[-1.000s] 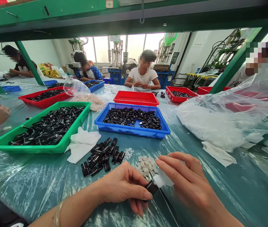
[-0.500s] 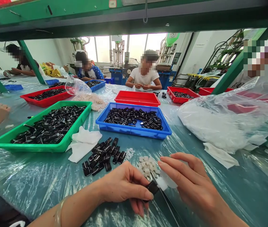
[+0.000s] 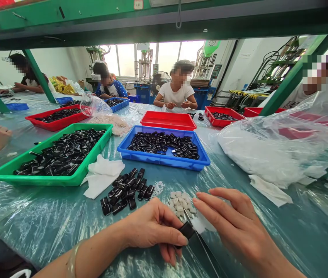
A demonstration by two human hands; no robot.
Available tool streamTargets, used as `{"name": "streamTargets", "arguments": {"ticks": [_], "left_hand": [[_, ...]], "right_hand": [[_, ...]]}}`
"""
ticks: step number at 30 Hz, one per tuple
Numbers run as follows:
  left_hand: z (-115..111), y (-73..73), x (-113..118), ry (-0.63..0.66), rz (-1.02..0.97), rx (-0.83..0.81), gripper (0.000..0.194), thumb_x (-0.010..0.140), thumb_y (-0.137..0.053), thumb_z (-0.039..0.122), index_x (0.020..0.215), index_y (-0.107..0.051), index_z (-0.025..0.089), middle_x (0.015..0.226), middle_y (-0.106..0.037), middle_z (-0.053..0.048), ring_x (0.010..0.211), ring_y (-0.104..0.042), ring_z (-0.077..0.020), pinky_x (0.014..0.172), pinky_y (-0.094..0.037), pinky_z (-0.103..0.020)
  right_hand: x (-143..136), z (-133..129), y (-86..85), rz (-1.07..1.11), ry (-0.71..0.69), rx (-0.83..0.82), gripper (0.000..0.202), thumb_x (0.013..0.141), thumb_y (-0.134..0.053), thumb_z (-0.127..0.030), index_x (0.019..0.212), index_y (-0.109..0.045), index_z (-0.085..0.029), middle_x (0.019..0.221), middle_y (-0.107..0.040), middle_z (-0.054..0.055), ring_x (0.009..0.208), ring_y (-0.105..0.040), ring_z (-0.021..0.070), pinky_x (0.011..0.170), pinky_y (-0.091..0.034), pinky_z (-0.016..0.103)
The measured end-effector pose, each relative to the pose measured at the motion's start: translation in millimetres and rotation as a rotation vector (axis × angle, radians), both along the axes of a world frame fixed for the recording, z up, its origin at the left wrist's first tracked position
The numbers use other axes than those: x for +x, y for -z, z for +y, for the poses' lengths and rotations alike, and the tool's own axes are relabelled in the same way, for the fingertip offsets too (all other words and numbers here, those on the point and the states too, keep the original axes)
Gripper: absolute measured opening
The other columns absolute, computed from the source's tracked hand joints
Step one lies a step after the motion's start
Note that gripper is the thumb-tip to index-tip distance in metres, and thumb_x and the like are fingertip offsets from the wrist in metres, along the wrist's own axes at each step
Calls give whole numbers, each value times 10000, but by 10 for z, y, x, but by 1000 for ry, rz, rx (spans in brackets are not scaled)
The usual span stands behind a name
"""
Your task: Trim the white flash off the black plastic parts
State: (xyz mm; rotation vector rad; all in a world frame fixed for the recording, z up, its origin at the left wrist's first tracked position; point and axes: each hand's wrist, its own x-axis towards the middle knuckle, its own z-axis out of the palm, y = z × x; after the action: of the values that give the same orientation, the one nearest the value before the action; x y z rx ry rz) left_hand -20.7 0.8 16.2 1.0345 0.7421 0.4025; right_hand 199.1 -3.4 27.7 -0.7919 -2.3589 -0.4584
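Note:
My left hand (image 3: 155, 227) pinches a small black rectangular plastic piece (image 3: 187, 230) between thumb and fingers. Opposite it is my right hand (image 3: 233, 224), fingers long and close together, thumb hidden; a whitish, partly see-through object (image 3: 203, 224) shows behind its fingertips, its kind unclear. A thin metal tool (image 3: 206, 253), perhaps tweezers, slants under the black piece, its tip at a heap of small white pieces (image 3: 178, 202). Left of that heap lie white bits (image 3: 158, 188) and a loose pile of black plastic pieces (image 3: 127, 191).
Behind the pile stand a green tray (image 3: 36, 180) and a blue tray (image 3: 164, 160), both holding black pieces. A white cloth (image 3: 102, 172) lies between them. A clear plastic bag (image 3: 256, 154) bulges at right. Co-workers sit around the table; a green shelf beam (image 3: 123, 34) crosses overhead.
The whitish object by my right fingertips has shifted and shows less than before. My left hand and the black piece stay put. Across the table, a co-worker's hands have moved apart.

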Motion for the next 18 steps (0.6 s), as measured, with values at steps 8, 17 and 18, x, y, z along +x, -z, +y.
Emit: {"name": "streamTargets", "arguments": {"ticks": [8, 17, 18], "left_hand": [[-4, 17, 8, 24, -23, -10, 286, 617, -747, 359, 598, -630, 98, 579, -635, -25, 455, -594, -85, 434, -470, -152], [-11, 14, 13, 19, -40, -17, 255, 622, -736, 335, 609, -641, 99, 581, -640, -27, 455, -596, -85, 433, -471, -153], [-10, 9, 8, 17, -44, -11, 242, 625, -729, 324, 612, -644, 98, 581, -642, -26, 454, -597, -86, 433, -472, -154]], "right_hand": [[-53, -23, 35, 58, 46, 22, 325, 938, -355, -130, 1120, -609, -221, 994, -689, 62, 967, -560, 227, 863, -384, 402], [-65, 0, 71, 132, 27, -29, 377, 878, -390, -6, 1110, -606, -210, 1003, -682, 58, 970, -533, 219, 815, -415, 368], [-62, 6, 61, 131, 15, -33, 389, 866, -388, 10, 1107, -604, -206, 1003, -680, 57, 969, -530, 216, 814, -420, 366]]}}
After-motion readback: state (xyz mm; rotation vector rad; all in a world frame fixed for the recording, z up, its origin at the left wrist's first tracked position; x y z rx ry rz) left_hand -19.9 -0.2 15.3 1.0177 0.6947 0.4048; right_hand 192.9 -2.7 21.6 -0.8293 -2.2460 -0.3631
